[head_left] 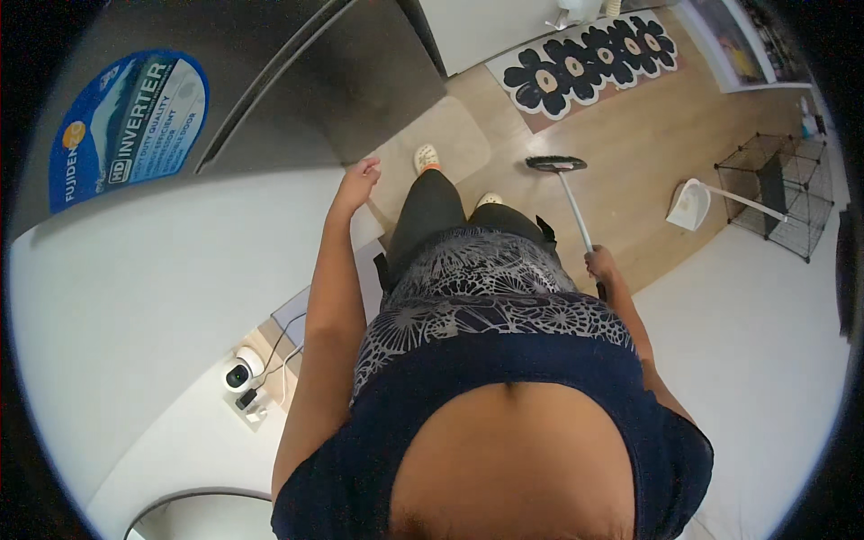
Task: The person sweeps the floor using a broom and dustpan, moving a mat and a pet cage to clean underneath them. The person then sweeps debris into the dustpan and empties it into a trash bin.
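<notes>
The right hand [601, 263] is gripping the broom [576, 211], its shaft slanting forward and slightly left from that hand to the dark brush head [555, 164]. The left hand [360, 183], farther off, is hanging empty, fingers loosely parted; a dustpan [689, 207] is standing forward-right of the right hand.

Part of the broom's handle [576, 207] is hidden within the right hand [601, 263], whose fingers are too small to separate. Between the hands, the trouser leg [511, 216] covers most of the right shoe [489, 199]. Beyond the left hand [360, 184], the upper edge crops the refrigerator [378, 94]; well ahead of the right, it truncates an unidentifiable white object [579, 11].
</notes>
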